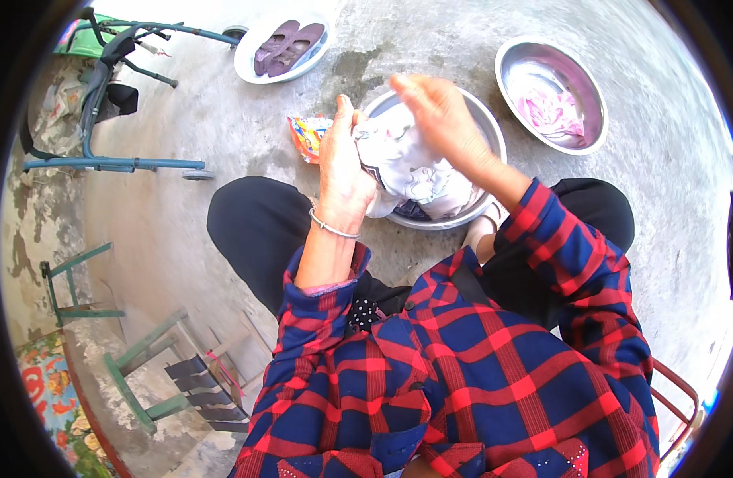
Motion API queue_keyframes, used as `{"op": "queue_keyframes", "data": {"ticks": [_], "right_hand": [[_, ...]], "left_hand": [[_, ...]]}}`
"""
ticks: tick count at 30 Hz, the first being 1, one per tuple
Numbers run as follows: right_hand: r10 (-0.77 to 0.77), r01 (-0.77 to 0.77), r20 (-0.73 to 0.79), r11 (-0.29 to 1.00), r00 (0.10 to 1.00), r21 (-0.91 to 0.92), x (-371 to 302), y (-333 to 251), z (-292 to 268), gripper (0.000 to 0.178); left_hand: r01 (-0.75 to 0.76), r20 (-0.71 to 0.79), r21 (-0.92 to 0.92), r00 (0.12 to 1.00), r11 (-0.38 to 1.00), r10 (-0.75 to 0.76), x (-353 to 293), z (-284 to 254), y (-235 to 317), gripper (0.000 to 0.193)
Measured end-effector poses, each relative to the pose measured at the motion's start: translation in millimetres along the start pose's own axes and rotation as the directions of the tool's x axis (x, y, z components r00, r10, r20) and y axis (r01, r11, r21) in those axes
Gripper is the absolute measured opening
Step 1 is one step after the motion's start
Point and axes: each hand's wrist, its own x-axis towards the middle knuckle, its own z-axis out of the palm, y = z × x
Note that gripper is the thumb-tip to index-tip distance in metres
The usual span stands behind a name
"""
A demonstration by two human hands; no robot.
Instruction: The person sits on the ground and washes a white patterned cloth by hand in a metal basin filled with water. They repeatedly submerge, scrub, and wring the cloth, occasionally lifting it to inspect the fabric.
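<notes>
At frame centre, a white garment (410, 163) is gripped by the left hand (344, 171) over a steel basin (494, 135). The right hand (438, 115) is laid open on it.

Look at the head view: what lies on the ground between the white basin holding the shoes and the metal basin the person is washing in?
A crumpled orange and yellow packet lies there on the concrete, just beside the left hand.

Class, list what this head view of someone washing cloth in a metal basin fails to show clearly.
- Basin contents: hidden under the white cloth and both hands.
- Left hand fingertips: buried in the cloth.
- Right hand: motion-blurred.
- Pink item in the second basin: glare hides its kind.
- Orange packet: partly behind the left hand.
</notes>
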Motion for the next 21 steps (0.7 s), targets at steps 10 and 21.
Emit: {"op": "queue_keyframes", "data": {"ticks": [10,21], "right_hand": [[-0.416,0.3,-0.005,0.663,0.909,-0.686,-2.7,-21.4,1.0,0.022],[-0.068,0.006,-0.059,0.703,0.996,-0.712,59.2,-22.9,-39.1,0.03]], "left_hand": [[0.077,0.097,0.004,0.992,0.997,-0.077,17.8,20.3,-34.1,0.028],[0.165,0.449,0.296,0.845,0.941,-0.29,53.6,30.5,37.5,0.028]]}}
